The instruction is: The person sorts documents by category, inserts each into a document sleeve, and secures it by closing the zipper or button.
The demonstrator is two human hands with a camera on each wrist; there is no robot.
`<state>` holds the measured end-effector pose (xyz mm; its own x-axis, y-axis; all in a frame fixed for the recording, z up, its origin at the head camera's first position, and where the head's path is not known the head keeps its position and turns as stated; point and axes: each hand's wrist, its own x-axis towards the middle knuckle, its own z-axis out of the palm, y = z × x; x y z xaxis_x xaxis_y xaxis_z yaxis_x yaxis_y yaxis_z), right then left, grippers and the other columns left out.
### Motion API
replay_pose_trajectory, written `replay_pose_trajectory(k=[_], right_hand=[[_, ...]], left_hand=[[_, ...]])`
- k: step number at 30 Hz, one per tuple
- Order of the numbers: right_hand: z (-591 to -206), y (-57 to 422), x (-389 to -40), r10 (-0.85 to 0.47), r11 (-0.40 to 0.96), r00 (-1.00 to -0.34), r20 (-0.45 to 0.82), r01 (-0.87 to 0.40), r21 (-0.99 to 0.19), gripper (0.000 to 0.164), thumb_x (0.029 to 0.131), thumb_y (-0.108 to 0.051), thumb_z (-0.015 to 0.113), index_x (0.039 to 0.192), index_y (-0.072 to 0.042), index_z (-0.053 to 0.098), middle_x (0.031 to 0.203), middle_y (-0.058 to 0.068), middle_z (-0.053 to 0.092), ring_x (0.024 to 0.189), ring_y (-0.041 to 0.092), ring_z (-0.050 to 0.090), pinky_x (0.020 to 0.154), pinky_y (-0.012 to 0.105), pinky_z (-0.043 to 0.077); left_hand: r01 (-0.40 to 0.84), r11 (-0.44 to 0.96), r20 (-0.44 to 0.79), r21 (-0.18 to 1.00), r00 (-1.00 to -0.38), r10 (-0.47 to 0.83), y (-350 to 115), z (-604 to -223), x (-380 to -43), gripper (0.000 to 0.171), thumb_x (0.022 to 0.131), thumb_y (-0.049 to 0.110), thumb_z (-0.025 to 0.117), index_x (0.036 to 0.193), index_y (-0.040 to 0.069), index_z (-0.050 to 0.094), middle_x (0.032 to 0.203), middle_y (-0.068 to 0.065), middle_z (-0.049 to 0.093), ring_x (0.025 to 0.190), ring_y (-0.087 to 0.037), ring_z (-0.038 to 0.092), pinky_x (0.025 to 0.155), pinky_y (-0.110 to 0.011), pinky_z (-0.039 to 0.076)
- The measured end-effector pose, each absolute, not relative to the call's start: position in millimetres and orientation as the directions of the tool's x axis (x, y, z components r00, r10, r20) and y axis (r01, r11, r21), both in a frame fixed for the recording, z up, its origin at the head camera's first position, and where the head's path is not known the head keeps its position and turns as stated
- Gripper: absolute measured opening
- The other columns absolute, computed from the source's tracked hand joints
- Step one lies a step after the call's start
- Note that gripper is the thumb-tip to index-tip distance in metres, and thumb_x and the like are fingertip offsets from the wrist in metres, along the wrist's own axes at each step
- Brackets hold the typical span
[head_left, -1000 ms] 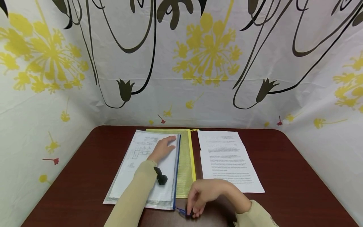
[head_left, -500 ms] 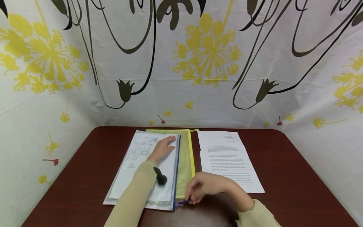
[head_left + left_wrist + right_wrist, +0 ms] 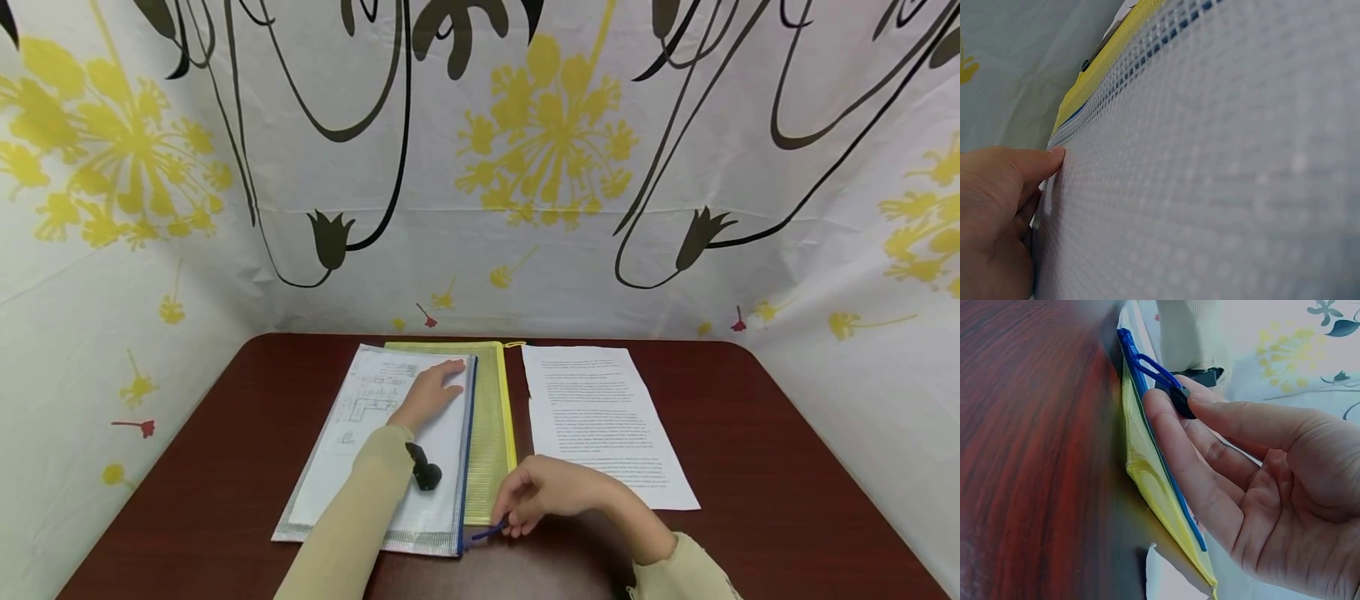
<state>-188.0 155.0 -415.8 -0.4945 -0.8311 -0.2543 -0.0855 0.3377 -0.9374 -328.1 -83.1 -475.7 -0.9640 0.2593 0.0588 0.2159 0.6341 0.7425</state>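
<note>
No legible text — print on the white pages [image 3: 603,421] and the diagram sheet [image 3: 348,429] too tiny.

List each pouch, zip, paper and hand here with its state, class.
Clear pouch: flat, drawing sheet inside
Yellow pouch: partly covered
Blue zip: open or closed, cannot tell
Pull cord: pinched at dark end
Printed papers: flat, outside both pouches
Left hand: resting on clear pouch
Right hand: pinching the pull cord

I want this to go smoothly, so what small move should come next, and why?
Probably ease the black tab along the clear folder's blue edge toward the far end, since the right hand pinches it by the near corner while the left hand rests on the folder and could steady it.
</note>
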Motion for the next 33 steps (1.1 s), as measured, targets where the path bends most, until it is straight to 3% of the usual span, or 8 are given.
replay_pose_trajectory(k=[33], right_hand=[[-426.9,165.0,-183.1,-0.817,0.352,-0.511,-0.268,-0.074,-0.933,0.023,0.091,0.008,0.053,0.105,0.003,0.071,0.088,0.022,0.072,0.077,0.014,0.069,0.071,0.03,0.063]], left_hand=[[0.24,0.642,0.066,0.728,-0.957,0.282,-84.2,-474.8,-327.4,0.049,0.098,0.016,0.061,0.146,0.012,0.05,0.155,-0.008,0.046,0.149,-0.028,0.036,0.126,-0.045,0.023]])
